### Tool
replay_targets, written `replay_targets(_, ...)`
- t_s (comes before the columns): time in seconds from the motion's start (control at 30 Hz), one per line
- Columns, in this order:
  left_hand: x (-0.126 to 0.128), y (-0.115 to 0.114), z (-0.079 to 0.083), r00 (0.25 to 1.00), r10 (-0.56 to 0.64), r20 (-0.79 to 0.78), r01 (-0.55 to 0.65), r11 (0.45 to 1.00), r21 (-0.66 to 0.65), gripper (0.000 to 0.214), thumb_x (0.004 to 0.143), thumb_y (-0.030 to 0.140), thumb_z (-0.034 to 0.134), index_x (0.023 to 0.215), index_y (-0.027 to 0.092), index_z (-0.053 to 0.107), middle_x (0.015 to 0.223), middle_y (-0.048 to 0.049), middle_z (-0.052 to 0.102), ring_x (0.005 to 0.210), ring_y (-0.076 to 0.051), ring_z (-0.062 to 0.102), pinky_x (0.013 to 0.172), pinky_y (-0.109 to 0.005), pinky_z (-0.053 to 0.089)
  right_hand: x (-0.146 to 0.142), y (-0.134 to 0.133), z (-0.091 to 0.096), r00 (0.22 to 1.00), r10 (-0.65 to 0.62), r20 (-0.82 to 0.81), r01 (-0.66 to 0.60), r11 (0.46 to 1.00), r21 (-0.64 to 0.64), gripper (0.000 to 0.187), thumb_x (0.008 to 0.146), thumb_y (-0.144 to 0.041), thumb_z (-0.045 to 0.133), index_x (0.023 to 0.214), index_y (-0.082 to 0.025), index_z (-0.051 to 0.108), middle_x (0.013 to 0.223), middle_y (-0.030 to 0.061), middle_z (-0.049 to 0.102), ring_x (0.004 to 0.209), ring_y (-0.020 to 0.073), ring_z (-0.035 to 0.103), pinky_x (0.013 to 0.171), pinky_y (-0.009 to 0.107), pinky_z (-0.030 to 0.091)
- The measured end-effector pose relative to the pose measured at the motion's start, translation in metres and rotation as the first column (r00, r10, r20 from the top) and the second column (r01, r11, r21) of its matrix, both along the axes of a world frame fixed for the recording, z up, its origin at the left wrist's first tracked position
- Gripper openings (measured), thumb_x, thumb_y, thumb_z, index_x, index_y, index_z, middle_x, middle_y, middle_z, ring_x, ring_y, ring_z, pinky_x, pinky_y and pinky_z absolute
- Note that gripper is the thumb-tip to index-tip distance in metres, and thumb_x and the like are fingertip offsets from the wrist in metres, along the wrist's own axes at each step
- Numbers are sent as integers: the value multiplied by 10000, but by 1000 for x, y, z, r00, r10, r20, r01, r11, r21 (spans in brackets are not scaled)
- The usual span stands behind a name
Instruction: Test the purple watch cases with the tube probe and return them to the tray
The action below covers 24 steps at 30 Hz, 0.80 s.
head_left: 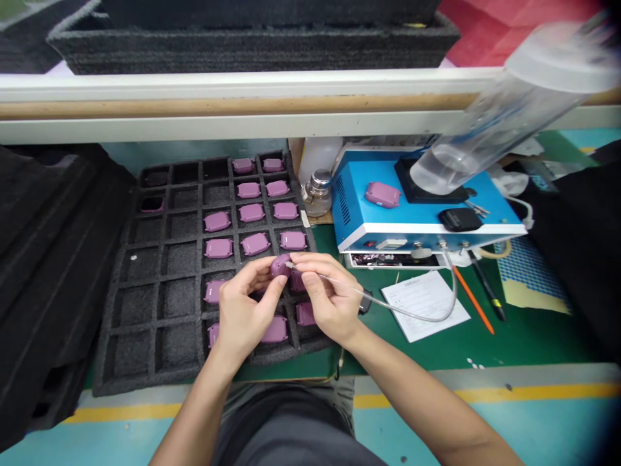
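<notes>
A black foam tray [140,323] sits at the left, with rows of square holes and many flat purple cases [255,244] in them. Over the lower right part of the tray, the left hand [245,310] is curled closed, gripping one round-cornered purple case [280,265] with its fingers and thumb. The right hand [330,298] pinches a thin clear tube [388,309], and its metal tip [290,264] sits right at the side of the held case. Farther right stands a blue box [349,194] with one more purple case [383,194] on top.
</notes>
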<state>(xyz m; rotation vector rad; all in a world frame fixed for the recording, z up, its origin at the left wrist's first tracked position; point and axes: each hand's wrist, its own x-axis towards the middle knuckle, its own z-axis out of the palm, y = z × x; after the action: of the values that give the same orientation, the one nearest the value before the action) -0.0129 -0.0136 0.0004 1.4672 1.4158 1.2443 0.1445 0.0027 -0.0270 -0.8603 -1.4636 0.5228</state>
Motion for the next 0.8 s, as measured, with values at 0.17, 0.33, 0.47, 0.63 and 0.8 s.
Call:
replay_targets(0.17, 1, 0, 1, 1000, 1, 7, -1, 1000, -4, 237, 896, 268, 775, 1115, 177, 782, 1017, -59, 843, 871, -182, 816, 821, -264, 677, 0, 0, 0, 1000, 3, -4, -2, 1000, 7, 167, 990, -151, 628, 1026, -234, 768, 1038, 73, 833, 999, 206, 808, 889, 386, 681)
replay_targets(0.33, 1, 2, 4, 1000, 5, 19, -5, 1000, 5, 228, 886, 272, 781, 1093, 175, 781, 1009, -60, 845, 865, -188, 821, 816, -271, 683, -1, 1, 1, 1000, -3, 2, 3, 1000, 4, 155, 1002, -177, 623, 1015, -237, 766, 1023, 71, 835, 987, 209, 809, 879, 393, 684)
replay_targets(0.47, 4, 4, 1, 999, -2, 34, 2, 1000, 8, 231, 882, 285, 789, 1082, 171, 777, 1004, -66, 845, 865, -196, 823, 812, -277, 685, -1, 2, 2, 1000, -15, 9, 14, 1000, 12, 153, 1003, -181, 622, 1014, -236, 764, 1021, 72, 836, 983, 209, 809, 880, 395, 685)
replay_targets(0.63, -4, -12, 5, 981, 17, -193, -3, 997, 71, 248, 949, 242, 705, 1182, 188, 770, 1101, -88, 836, 953, -223, 818, 890, -331, 674, 1, -5, -5, 999, 20, -48, -19, 1000, 12, 170, 1006, -166, 615, 1036, -237, 766, 1042, 74, 827, 1001, 212, 804, 892, 408, 684)
replay_targets(0.8, -46, 32, 44, 681, 34, -731, 114, 982, 152, 379, 1005, 174, 530, 1310, 200, 752, 1220, -131, 791, 1116, -283, 751, 1033, -437, 591, 2, -15, -22, 982, -27, -189, 20, 999, -42, 152, 1011, -219, 624, 1031, -233, 774, 1031, 83, 808, 997, 245, 796, 836, 455, 705)
